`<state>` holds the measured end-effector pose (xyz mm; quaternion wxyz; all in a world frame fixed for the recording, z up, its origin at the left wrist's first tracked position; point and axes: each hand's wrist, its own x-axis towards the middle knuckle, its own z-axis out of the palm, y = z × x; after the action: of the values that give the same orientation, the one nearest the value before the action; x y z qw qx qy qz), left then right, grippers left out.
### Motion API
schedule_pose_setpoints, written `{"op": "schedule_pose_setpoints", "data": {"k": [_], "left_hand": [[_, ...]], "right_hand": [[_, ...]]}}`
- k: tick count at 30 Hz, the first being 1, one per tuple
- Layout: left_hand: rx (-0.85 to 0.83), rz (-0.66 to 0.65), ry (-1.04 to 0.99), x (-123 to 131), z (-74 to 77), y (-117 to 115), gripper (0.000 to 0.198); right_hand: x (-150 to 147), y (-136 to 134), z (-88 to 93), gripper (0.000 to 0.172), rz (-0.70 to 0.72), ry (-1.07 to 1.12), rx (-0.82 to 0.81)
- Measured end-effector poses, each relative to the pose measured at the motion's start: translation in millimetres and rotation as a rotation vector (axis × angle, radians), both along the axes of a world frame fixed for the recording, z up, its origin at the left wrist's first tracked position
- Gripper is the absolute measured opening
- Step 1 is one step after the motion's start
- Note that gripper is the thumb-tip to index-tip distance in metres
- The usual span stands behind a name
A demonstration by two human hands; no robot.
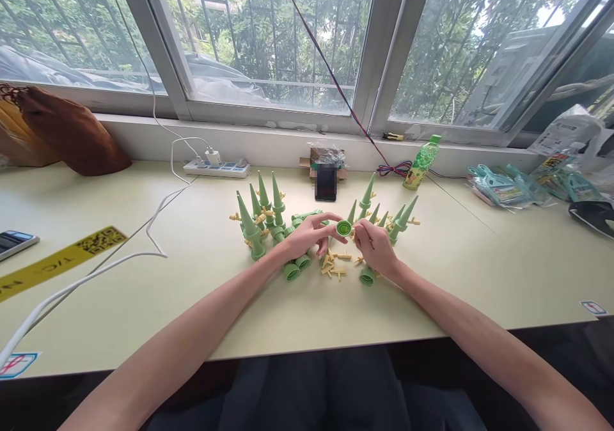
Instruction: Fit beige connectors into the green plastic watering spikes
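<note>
My left hand [311, 234] is closed around a green plastic plant watering spike [344, 228], its round open socket turned toward me. Close beside that socket, my right hand [377, 245] has its fingers pinched together; a bit of pale yellow shows at the fingertips, but the piece is mostly hidden. Small yellow valve pieces [330, 265] lie loose on the table below the hands. Green spikes with yellow valves stand upright to the left [249, 226] and to the right [403, 220]. Several green sockets [291, 271] lie by my left wrist, and another [367, 276] lies under my right hand.
A phone [325, 183] leans on a small box behind the spikes. Farther back are a power strip [217, 167] and a green drink bottle [422, 162]. Plastic-wrapped items [508, 185] lie at the right. A white cable [96, 274] crosses the left side.
</note>
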<state>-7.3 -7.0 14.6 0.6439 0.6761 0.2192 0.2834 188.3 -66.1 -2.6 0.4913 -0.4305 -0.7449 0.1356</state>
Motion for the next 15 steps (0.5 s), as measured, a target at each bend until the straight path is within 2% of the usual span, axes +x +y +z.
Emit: {"op": "schedule_pose_setpoints", "data": {"k": [6, 15], "left_hand": [[0.072, 0.036, 0.047, -0.4, 1.8, -3.4, 0.052], [0.066, 0.091, 0.013, 0.3, 1.1, -1.6, 0.051]], "right_hand": [[-0.6, -0.5, 0.4, 0.038, -0.002, -0.010, -0.007], [-0.7, 0.8, -1.2, 0.032, -0.017, -0.007, 0.004]]}}
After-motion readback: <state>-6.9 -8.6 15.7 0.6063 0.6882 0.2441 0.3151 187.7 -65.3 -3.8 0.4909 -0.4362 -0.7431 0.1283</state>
